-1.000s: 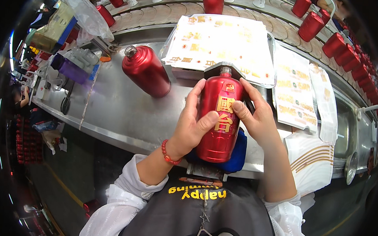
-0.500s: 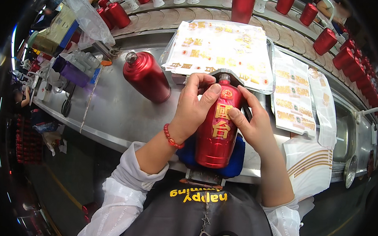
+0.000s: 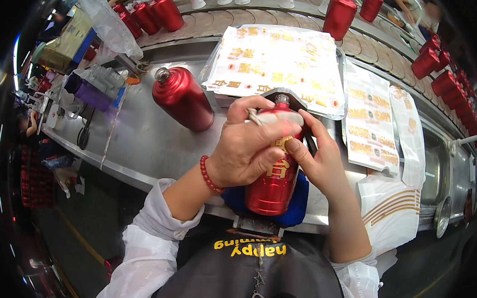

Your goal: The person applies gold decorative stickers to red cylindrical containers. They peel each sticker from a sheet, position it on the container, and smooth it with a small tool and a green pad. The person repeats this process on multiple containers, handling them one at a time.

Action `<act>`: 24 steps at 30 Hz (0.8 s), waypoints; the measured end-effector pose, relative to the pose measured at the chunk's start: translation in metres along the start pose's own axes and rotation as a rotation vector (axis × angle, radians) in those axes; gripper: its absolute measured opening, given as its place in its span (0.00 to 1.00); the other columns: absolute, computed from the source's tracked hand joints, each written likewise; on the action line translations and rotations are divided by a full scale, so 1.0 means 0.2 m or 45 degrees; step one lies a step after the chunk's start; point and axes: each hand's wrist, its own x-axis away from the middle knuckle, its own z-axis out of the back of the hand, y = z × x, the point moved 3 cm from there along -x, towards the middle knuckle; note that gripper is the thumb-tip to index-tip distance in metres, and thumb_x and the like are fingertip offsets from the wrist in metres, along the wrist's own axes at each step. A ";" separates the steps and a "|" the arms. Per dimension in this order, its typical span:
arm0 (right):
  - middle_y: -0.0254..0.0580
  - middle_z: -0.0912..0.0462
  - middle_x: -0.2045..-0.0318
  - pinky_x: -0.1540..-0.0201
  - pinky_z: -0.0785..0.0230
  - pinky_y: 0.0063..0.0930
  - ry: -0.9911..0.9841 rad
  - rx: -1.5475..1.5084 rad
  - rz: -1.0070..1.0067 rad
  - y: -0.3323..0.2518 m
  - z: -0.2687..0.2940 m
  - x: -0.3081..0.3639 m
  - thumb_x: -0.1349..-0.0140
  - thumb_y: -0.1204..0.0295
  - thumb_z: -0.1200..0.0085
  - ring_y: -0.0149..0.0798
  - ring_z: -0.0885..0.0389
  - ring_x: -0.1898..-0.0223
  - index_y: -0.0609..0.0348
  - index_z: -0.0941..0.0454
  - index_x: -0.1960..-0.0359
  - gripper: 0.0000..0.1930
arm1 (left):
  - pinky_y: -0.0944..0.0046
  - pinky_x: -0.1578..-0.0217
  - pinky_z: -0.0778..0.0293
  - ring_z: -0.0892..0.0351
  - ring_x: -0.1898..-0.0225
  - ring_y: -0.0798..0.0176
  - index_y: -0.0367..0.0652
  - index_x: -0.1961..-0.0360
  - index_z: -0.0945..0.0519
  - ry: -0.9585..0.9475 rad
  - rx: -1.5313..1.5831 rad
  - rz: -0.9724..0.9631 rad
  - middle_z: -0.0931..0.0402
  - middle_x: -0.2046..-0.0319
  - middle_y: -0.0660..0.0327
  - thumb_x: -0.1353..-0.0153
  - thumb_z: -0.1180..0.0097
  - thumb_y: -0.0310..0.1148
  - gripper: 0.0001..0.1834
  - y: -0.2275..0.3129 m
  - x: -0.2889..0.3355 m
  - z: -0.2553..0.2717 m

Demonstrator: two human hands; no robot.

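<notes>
A glossy red bottle with gold raised lettering leans upright against a dark rest on a blue cushion. Across its shoulder lies my left hand, fingers curled over a pale, cloth-like strip that is slightly blurred. Its thumb presses toward the lettering and hides part of it. My right hand grips the bottle's right side, thumb in front and fingers behind. Another red bottle, plain on the side that shows, stands on the steel bench to the left.
Behind the bottle is a tray with gold-lettered sheets; more decal sheets lie to the right. A curved conveyor carries red bottles past the back. A purple bottle, scissors and a plastic bag are at left.
My left hand has swung over the bottle's front, covering the upper lettering, with the pale strip now showing. The right hand keeps its hold. Bottles on the conveyor have shifted right.
</notes>
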 end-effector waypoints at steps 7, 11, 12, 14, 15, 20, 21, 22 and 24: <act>0.63 0.24 0.41 0.37 0.32 0.38 0.002 -0.022 0.022 0.02 -0.01 0.01 0.36 0.55 0.37 0.55 0.24 0.39 0.75 0.33 0.36 0.37 | 0.56 0.38 0.38 0.30 0.45 0.54 0.48 0.44 0.15 -0.030 -0.068 0.150 0.14 0.55 0.63 0.30 0.45 0.46 0.21 -0.14 0.02 -0.02; 0.54 0.24 0.39 0.39 0.31 0.35 0.005 0.206 0.099 0.02 0.03 0.00 0.36 0.63 0.35 0.46 0.25 0.38 0.66 0.33 0.32 0.34 | 0.58 0.40 0.35 0.30 0.46 0.53 0.48 0.44 0.15 0.037 -0.110 0.151 0.16 0.52 0.62 0.30 0.46 0.47 0.21 -0.11 0.02 0.00; 0.53 0.24 0.38 0.40 0.29 0.34 0.030 0.306 0.164 0.01 0.07 -0.01 0.36 0.65 0.35 0.45 0.25 0.38 0.65 0.33 0.32 0.33 | 0.58 0.40 0.35 0.30 0.47 0.53 0.48 0.44 0.15 0.061 -0.170 0.105 0.16 0.53 0.62 0.30 0.45 0.47 0.21 -0.08 0.04 0.01; 0.63 0.23 0.43 0.41 0.28 0.41 0.176 0.402 0.427 -0.05 0.14 -0.06 0.39 0.69 0.35 0.59 0.21 0.42 0.68 0.29 0.38 0.29 | 0.53 0.41 0.36 0.32 0.47 0.54 0.52 0.45 0.14 -0.015 -0.181 -0.020 0.20 0.59 0.61 0.30 0.47 0.51 0.22 -0.03 0.10 0.01; 0.62 0.19 0.49 0.47 0.25 0.41 0.115 0.311 0.440 -0.08 0.17 -0.11 0.40 0.71 0.36 0.57 0.18 0.49 0.67 0.27 0.41 0.26 | 0.52 0.42 0.36 0.32 0.47 0.55 0.52 0.45 0.14 -0.017 -0.196 -0.014 0.20 0.57 0.61 0.30 0.47 0.51 0.22 -0.02 0.11 0.01; 0.48 0.15 0.73 0.65 0.25 0.32 -0.473 0.449 0.530 -0.29 0.16 -0.36 0.37 0.72 0.38 0.42 0.16 0.70 0.62 0.24 0.56 0.11 | 0.52 0.42 0.37 0.31 0.48 0.55 0.50 0.45 0.14 0.062 -0.184 0.068 0.19 0.57 0.64 0.30 0.48 0.50 0.22 -0.01 0.17 -0.01; 0.50 0.19 0.75 0.69 0.28 0.35 -0.494 0.378 0.404 -0.26 0.17 -0.41 0.38 0.69 0.38 0.46 0.19 0.73 0.63 0.24 0.61 0.11 | 0.53 0.42 0.36 0.31 0.48 0.55 0.49 0.45 0.15 0.054 -0.165 0.091 0.18 0.57 0.63 0.29 0.48 0.49 0.22 0.00 0.17 0.00; 0.48 0.19 0.75 0.69 0.27 0.36 -0.362 0.473 0.385 -0.25 0.19 -0.43 0.39 0.71 0.37 0.49 0.19 0.73 0.62 0.24 0.62 0.10 | 0.54 0.43 0.36 0.31 0.48 0.55 0.47 0.44 0.15 0.046 -0.146 0.114 0.17 0.58 0.63 0.29 0.48 0.48 0.22 0.00 0.17 -0.01; 0.46 0.20 0.74 0.68 0.29 0.39 0.008 0.794 0.810 -0.26 0.18 -0.41 0.42 0.67 0.38 0.48 0.18 0.71 0.57 0.22 0.65 0.09 | 0.56 0.43 0.35 0.30 0.48 0.56 0.44 0.44 0.16 0.150 -0.046 0.186 0.16 0.57 0.60 0.28 0.48 0.45 0.21 -0.01 0.21 -0.01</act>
